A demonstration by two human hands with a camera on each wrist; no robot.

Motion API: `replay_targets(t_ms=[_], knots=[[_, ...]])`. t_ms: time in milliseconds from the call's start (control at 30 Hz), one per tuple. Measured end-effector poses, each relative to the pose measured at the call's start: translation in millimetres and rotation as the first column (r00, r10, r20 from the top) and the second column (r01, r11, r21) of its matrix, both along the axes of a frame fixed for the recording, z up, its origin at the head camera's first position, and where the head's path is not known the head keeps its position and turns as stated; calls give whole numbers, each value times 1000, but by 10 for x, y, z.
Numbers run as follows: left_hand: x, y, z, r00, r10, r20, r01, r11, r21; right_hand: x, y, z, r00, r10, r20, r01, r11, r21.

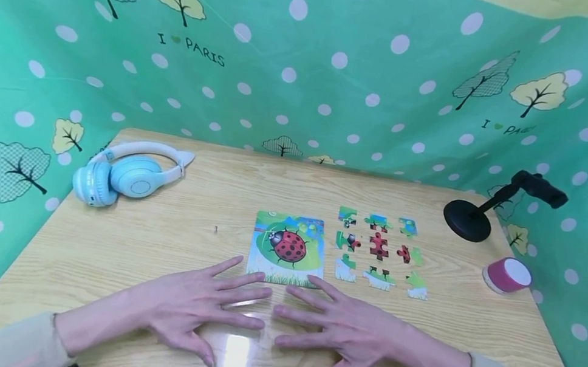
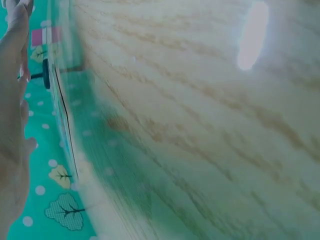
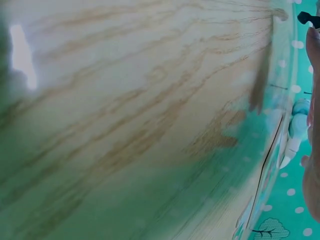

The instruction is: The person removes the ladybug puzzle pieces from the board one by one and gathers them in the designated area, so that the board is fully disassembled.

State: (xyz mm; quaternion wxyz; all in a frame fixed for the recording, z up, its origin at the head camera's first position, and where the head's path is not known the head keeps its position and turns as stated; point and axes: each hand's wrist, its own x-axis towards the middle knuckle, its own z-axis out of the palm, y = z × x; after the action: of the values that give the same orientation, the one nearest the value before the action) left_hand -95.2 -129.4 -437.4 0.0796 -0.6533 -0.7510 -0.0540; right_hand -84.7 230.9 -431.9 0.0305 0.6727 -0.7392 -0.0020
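My left hand [image 1: 202,305] is spread palm down low over the wooden table, its fingers straight and pointing right. Mirroring it, the right hand [image 1: 344,330] has its fingers spread and pointing left, fingertips a small gap from the left hand's. Neither holds anything. Just beyond the fingers lies a square ladybug picture board [image 1: 288,249]; fingertips of both hands come right at its near edge. To its right, several loose jigsaw pieces are laid out in rows, a red ladybug-body piece [image 1: 378,246] in the middle. The wrist views show each hand edge-on along the frame's side.
Light blue cat-ear headphones [image 1: 135,175] lie at the back left of the table [image 1: 216,186]. A black stand [image 1: 467,220] with a round base is at the back right, and a pink jar with a white lid [image 1: 507,275] sits near the right edge. Green patterned cloth [image 1: 311,45] hangs behind.
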Motion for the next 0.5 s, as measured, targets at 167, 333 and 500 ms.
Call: replay_targets(t_ms=[167,333,500], knots=[[3,1,-1,1000,5,8,-5,1000,-3,-1,4,5,1000,-5,8,5,1000,-5],[15,-6,-9,1000,7,1,-7,1000,2,4,12,-3,1000,-10,7,10,1000,-7],[12,-7,-11,1000,15,-12,-15,1000,0,6,15,-12,1000,-19,-10,19,1000,-12]])
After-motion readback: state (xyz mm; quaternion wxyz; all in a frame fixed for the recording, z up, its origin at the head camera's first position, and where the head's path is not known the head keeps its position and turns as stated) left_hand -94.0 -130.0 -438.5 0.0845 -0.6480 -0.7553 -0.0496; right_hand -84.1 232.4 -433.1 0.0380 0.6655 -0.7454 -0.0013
